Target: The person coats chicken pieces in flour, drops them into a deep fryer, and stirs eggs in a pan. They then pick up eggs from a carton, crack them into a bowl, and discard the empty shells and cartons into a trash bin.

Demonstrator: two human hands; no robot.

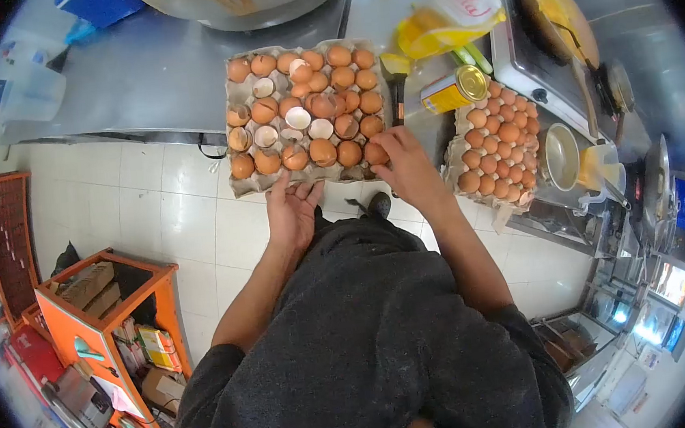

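A grey cardboard egg tray (243,178) carries brown eggs and cracked, partly empty shells, and its front part overhangs the counter edge. My left hand (293,212) is turned palm up at the tray's front edge, thumb on the rim and fingers curled below it. At the front right corner, the fingers and thumb of my right hand (406,163) close around a brown egg (375,153), which sits at its cup. An empty half shell (297,118) shows its white inside near the middle of the tray.
A second egg tray (453,159) full of brown eggs stands to the right. Near it are a can (456,91), a black-handled utensil (398,99), a yellow bag (445,34), a metal bowl (561,156) and a stove (532,55) with a pan (557,12). An orange cabinet (84,334) stands at left.
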